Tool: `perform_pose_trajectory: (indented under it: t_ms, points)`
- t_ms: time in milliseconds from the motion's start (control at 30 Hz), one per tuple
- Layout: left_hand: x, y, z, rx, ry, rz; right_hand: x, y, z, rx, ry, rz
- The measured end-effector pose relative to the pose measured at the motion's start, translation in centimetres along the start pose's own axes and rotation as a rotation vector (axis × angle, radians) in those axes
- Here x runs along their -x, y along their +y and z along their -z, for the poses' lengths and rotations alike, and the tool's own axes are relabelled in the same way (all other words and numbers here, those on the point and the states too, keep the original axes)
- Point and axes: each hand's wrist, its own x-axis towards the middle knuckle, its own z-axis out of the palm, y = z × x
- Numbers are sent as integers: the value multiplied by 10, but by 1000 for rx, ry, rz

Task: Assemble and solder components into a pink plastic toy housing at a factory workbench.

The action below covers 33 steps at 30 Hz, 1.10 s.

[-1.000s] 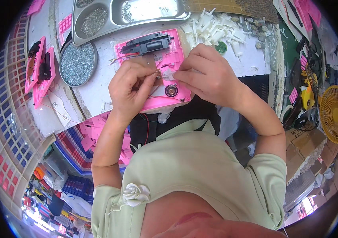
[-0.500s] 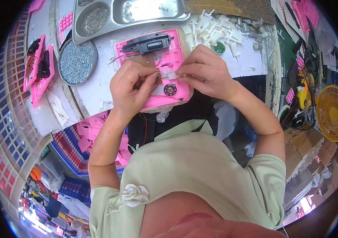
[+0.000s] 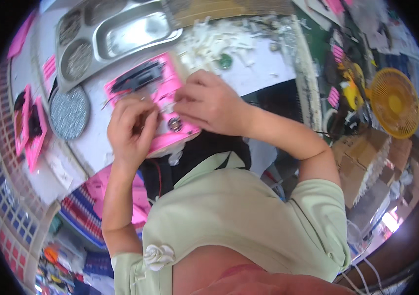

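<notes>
A pink plastic housing (image 3: 171, 78) lies tilted on the worktable in front of me, with a long black part (image 3: 138, 77) across its far end. Near its close end sits a small round speaker (image 3: 175, 124). My left hand (image 3: 133, 127) is over the housing's left side, thumb and forefinger pinched; what they hold is hidden. My right hand (image 3: 212, 103) reaches over the right edge with fingertips drawn together beside a small whitish piece (image 3: 168, 107). Blur hides whether that piece is between them.
A steel compartment tray (image 3: 135, 34) stands at the far side. Left of the housing is a round dish of small metal pieces (image 3: 69, 112); other pink housings (image 3: 31, 125) lie further left. White plastic parts (image 3: 214, 46) are heaped behind my right hand. A yellow fan (image 3: 395, 102) is far right.
The whole view has shifted and turned, so the table and housing appear further left and tilted, and the picture is blurrier. Both hands remain closed over the housing.
</notes>
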Motion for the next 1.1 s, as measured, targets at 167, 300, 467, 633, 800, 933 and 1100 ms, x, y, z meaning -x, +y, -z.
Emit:
perform_pose_trajectory:
  t_ms: [167, 300, 467, 633, 800, 933, 1100]
  points:
    - [0, 17, 4, -325, -297, -140, 49, 38, 69, 224, 295, -306]
    - [2, 24, 6, -408, -421, -69, 84, 87, 107, 575, 318, -544]
    - [-2, 27, 6, -254, -326, -66, 83, 102, 110, 648, 194, -602]
    - [-34, 50, -4, -59, -210, 81, 59, 61, 95, 55, 293, -673]
    - [-93, 64, -39, 44, -482, 218, 23, 3, 86, -357, 22, -530]
    - [-104, 67, -42, 154, -675, 169, 34, -3, 86, -331, 170, -402]
    - [-107, 65, -54, 198, -901, 162, 55, 1, 98, -681, 30, -522]
